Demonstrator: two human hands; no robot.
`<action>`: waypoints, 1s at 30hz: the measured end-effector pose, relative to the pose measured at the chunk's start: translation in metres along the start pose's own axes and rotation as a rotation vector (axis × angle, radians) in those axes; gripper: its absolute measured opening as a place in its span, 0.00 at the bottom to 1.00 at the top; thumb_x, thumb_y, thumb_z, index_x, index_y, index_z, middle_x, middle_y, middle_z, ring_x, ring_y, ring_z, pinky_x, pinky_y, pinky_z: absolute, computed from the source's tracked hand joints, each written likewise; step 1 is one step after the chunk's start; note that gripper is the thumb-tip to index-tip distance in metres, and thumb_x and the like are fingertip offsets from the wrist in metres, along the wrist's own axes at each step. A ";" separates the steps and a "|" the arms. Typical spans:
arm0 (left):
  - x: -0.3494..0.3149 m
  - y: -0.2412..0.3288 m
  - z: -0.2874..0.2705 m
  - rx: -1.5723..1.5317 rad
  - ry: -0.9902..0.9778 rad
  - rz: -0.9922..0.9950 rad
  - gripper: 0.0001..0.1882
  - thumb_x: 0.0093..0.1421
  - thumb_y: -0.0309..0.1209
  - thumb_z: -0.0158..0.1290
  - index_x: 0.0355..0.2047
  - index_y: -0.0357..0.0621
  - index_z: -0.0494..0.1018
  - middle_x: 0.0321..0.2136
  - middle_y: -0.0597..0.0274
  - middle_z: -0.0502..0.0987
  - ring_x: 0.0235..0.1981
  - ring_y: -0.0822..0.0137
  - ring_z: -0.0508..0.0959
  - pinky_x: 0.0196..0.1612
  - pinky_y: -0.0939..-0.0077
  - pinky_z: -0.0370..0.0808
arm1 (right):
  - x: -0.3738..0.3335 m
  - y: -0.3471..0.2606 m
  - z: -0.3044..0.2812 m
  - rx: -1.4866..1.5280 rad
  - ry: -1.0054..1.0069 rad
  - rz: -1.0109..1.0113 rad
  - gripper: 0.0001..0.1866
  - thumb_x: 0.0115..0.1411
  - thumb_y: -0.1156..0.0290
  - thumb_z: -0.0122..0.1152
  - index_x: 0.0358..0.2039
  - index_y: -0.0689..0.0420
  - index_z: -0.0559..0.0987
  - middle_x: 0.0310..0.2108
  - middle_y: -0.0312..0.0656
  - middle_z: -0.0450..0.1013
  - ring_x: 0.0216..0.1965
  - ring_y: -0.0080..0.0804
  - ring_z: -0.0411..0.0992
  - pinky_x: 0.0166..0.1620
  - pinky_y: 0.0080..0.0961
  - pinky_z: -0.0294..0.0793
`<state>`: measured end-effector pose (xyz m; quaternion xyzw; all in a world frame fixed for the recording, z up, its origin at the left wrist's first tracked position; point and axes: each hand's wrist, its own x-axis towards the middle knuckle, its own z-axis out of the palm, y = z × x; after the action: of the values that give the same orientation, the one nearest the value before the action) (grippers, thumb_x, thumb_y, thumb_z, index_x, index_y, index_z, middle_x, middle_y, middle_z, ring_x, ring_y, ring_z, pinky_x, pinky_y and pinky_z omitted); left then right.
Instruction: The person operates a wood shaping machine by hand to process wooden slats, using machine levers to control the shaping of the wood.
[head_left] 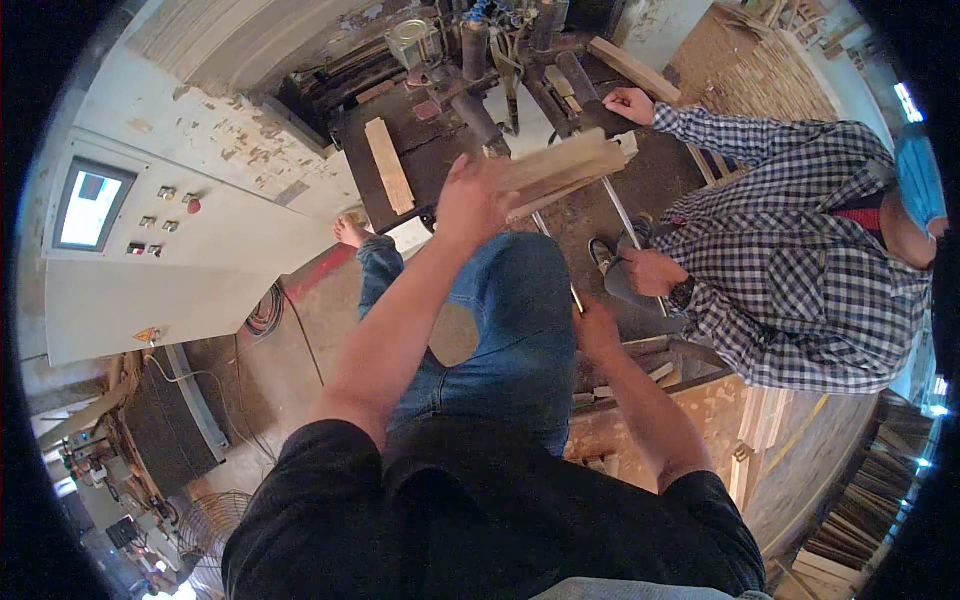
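Observation:
My left hand (472, 205), slightly blurred, is closed on the near-left end of a wooden board (560, 170), which reaches to the right above the dark machine bed. A second piece seems to lie against its underside. Lower and to the right, my right hand (600, 335) is wrapped round the end of a thin metal rod (556, 262). Most of its fingers are hidden. A co-worker's hand (655, 272) grips another metal rod (622, 212); the co-worker's other hand (632, 106) rests near a dark cylinder (578, 78) on the machine.
A loose wood strip (390, 168) lies on the machine bed (365, 135). Left stands a white control cabinet (190, 270) with a screen. A coiled cable (265, 312) is by the floor. The co-worker in a checked shirt (790, 250) stands close on the right.

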<state>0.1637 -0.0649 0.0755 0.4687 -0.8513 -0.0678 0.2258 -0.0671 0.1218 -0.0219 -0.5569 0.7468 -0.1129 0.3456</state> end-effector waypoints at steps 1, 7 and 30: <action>-0.011 0.000 -0.011 -0.192 0.102 -0.209 0.28 0.55 0.37 0.62 0.51 0.35 0.67 0.44 0.47 0.77 0.49 0.51 0.76 0.56 0.57 0.69 | 0.001 0.001 0.002 -0.001 -0.001 -0.008 0.17 0.65 0.61 0.51 0.46 0.60 0.76 0.38 0.62 0.75 0.43 0.63 0.73 0.45 0.51 0.72; -0.043 -0.038 -0.003 -0.508 0.644 -0.814 0.31 0.53 0.38 0.66 0.50 0.32 0.68 0.42 0.44 0.77 0.44 0.53 0.78 0.47 0.65 0.74 | 0.006 0.004 0.005 -0.022 0.004 -0.042 0.20 0.64 0.57 0.52 0.44 0.62 0.77 0.36 0.63 0.75 0.40 0.64 0.73 0.46 0.55 0.72; 0.117 -0.172 0.059 -0.627 -0.131 -1.101 0.19 0.51 0.32 0.65 0.43 0.38 0.77 0.38 0.49 0.82 0.30 0.60 0.85 0.28 0.70 0.84 | 0.003 0.008 0.000 0.017 -0.043 -0.019 0.15 0.63 0.67 0.52 0.47 0.58 0.76 0.37 0.61 0.75 0.41 0.63 0.74 0.45 0.53 0.72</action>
<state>0.2158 -0.2625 0.0045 0.7442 -0.4374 -0.4484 0.2319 -0.0741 0.1222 -0.0275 -0.5632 0.7328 -0.1105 0.3654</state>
